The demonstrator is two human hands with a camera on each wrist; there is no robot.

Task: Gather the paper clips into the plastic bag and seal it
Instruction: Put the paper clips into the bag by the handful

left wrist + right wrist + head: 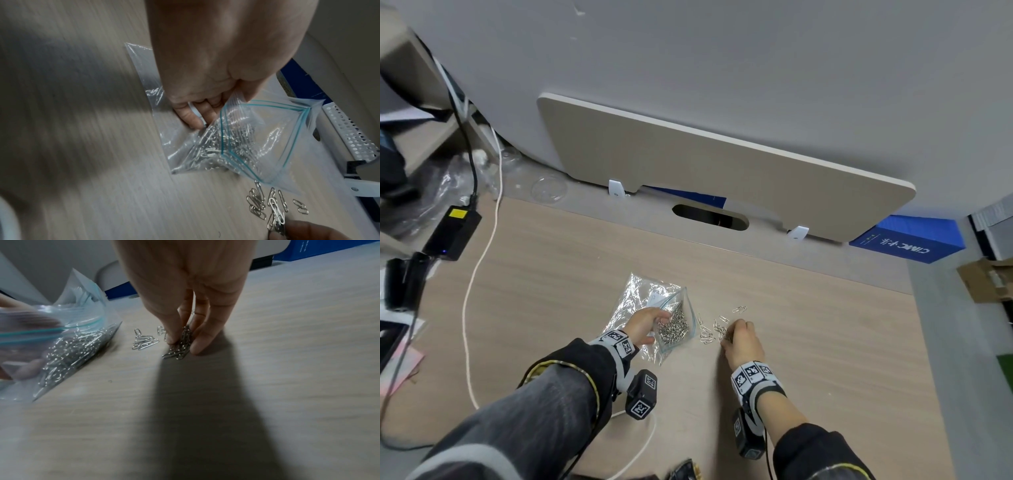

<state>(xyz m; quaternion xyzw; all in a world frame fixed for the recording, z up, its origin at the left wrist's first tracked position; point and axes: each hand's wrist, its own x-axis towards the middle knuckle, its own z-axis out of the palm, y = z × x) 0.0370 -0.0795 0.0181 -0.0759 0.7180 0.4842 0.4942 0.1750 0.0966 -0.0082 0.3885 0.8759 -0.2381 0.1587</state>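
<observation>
A clear zip bag [675,325] with a teal seal strip lies on the wooden desk, its mouth gaping and many silver paper clips inside [222,146] [69,350]. My left hand [645,325] [201,91] pinches the bag's rim and holds the mouth apart. Just right of the bag, loose paper clips [707,334] [257,201] [144,341] lie on the desk. My right hand [739,337] [183,339] pinches a small bundle of clips [180,345] between thumb and fingers, its tips down on the desk. Two clips [739,310] lie a little farther back.
A second crinkled clear bag [640,291] lies under and behind the zip bag. A white cable [469,291] runs down the desk's left side beside a black power brick [452,233]. A beige panel [722,171] stands at the desk's back edge; a blue box [907,240] is at the right.
</observation>
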